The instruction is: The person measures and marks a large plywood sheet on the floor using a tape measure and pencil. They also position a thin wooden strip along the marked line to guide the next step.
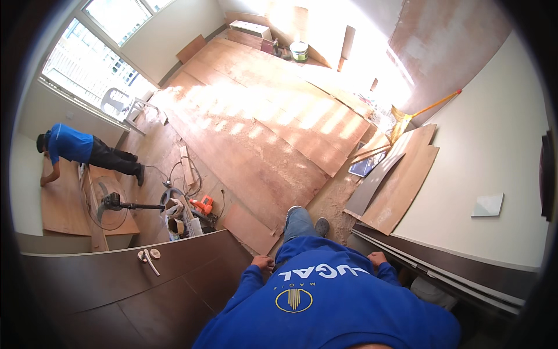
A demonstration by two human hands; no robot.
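I look down over my blue sweatshirt at my jeans and shoes [321, 225]. My left hand [263, 263] is closed beside my left hip, near a dark brown door panel [174, 279] with a metal handle [152, 266]. My right hand [376, 259], also with curled fingers, is at my right hip beside long dark boards [442, 262] along the wall. I cannot make out whether either hand holds anything. A loose plywood piece [249, 228] lies just ahead of my left hand.
A co-worker [78, 148] bends over plywood [61, 209] at left, near a tool cluster with cords and an orange tool [201, 206]. Dusty plywood sheets [244, 139] cover the floor. Boards [407, 192] and a yellow broom [401, 119] lean at right; a plastic chair [125, 110] stands by windows.
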